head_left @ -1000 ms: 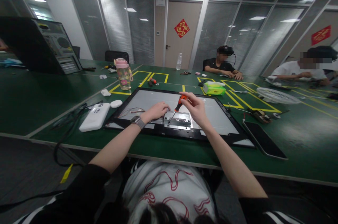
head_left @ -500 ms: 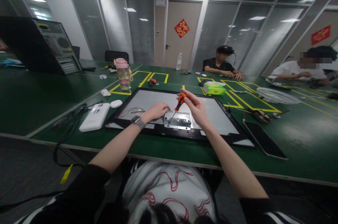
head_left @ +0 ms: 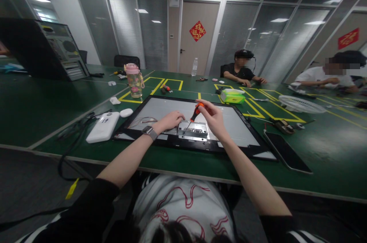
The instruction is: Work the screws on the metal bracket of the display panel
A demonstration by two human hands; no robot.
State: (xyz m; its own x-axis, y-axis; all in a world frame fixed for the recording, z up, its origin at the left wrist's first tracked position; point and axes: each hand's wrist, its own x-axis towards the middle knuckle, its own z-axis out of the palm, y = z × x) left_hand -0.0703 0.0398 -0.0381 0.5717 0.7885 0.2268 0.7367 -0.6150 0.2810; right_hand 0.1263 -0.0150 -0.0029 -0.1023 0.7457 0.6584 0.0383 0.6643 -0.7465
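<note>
A flat display panel (head_left: pixel 155 107) with a black frame lies back side up on the green table. Along its near side sits a silver metal bracket (head_left: pixel 197 131). My left hand (head_left: pixel 171 120), a watch on its wrist, has its fingers bent at the bracket's upper left corner; their tips are partly hidden. In my right hand (head_left: pixel 212 115) is an orange-and-black screwdriver (head_left: pixel 197 112), pinched by the handle. Its shaft slants down to the left end of the bracket, where the tip is too small to make out clearly.
Left of the panel are a white power bank (head_left: pixel 103 127), a white earbud case (head_left: pixel 126 112), cables (head_left: pixel 70 136) and a pink-lidded bottle (head_left: pixel 133 82). On the right lie a phone (head_left: pixel 286 151) and a green tissue pack (head_left: pixel 233 96). Two people sit across the table.
My right hand has shifted slightly, its fingers moving a little around the screwdriver handle. My left hand stays in place. One person across the table has moved their hands apart.
</note>
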